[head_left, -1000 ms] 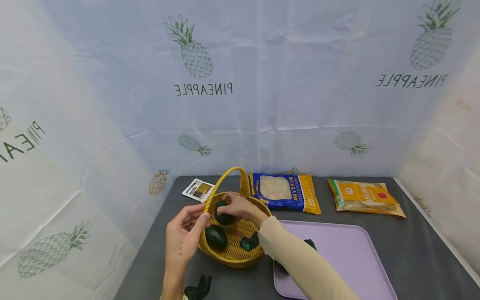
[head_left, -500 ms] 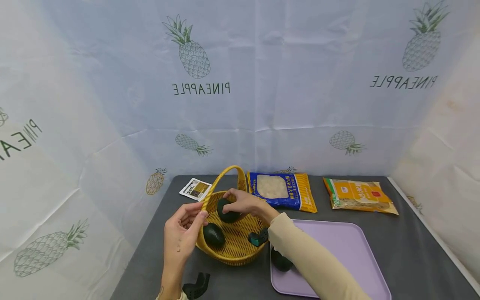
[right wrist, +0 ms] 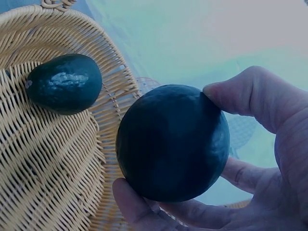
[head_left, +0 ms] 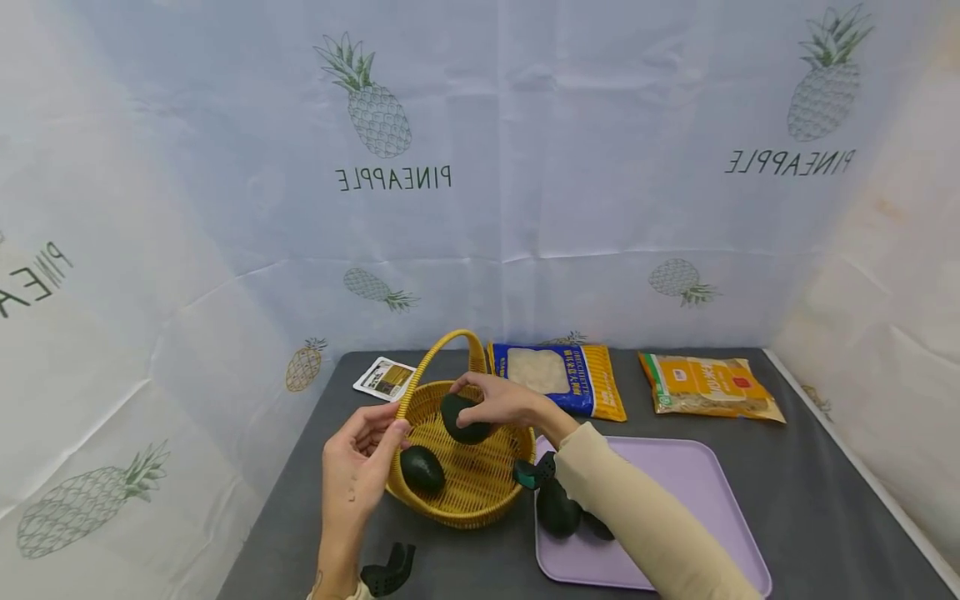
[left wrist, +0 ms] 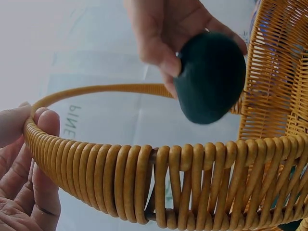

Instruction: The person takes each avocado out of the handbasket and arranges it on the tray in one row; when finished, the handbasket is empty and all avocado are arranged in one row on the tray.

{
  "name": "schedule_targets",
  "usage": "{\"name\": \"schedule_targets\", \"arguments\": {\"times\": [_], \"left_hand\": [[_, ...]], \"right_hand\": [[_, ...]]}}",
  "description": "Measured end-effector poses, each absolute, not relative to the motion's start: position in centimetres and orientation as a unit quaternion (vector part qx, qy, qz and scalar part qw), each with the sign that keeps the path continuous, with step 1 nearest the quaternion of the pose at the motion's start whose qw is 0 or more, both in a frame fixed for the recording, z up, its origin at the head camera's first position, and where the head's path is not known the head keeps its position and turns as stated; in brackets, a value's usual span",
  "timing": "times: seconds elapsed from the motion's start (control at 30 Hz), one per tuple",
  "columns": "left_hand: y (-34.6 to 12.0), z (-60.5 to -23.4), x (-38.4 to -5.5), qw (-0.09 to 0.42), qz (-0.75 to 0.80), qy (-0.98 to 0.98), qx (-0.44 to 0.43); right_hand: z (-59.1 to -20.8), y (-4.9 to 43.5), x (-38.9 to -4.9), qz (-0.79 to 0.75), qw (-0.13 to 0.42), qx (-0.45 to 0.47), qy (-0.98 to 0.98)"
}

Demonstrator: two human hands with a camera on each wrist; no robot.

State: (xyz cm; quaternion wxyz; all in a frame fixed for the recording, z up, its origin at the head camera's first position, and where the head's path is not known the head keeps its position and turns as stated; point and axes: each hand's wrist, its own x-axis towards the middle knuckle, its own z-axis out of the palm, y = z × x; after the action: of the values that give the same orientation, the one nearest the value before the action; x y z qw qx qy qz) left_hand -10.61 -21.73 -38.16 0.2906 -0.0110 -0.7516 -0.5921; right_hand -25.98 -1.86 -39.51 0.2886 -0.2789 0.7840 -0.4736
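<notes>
My left hand (head_left: 358, 458) pinches the arched handle (left wrist: 91, 166) of a yellow wicker basket (head_left: 480, 483) between thumb and fingers. In my right hand (head_left: 510, 402), thumb and fingers grip a dark green avocado (right wrist: 171, 144) over the inside of the basket. The left wrist view shows this avocado raised beside the handle, off the basket floor. A second avocado (head_left: 422, 471) lies in the basket at its left side; its stem end (right wrist: 29, 83) shows in the right wrist view.
Right of the basket lies a lilac tray (head_left: 675, 475) bearing an avocado (head_left: 557, 508) and another (head_left: 597, 525) partly behind my right sleeve. Behind stand a blue pasta bag (head_left: 573, 375), an orange bag (head_left: 712, 387) and a small white packet (head_left: 384, 379). A printed curtain surrounds the table.
My right hand has lifted the avocado and carried it rightward over the basket. The left hand keeps its grip on the handle. More of the tray's avocados shows as the right forearm shifts.
</notes>
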Motion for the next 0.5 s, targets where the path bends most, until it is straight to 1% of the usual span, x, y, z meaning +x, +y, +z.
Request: {"name": "schedule_targets", "arguments": {"times": [0.1,0.5], "left_hand": [[-21.8,-38.2,-10.6,0.293,-0.589,-0.753,-0.009],[-21.6,-38.1,-10.4,0.288,-0.590,-0.755,-0.011]], "right_hand": [[-39.2,-1.0,-25.8,-0.462,0.277,-0.289,0.791],[-38.8,3.3,-25.1,-0.466,0.266,-0.286,0.794]]}}
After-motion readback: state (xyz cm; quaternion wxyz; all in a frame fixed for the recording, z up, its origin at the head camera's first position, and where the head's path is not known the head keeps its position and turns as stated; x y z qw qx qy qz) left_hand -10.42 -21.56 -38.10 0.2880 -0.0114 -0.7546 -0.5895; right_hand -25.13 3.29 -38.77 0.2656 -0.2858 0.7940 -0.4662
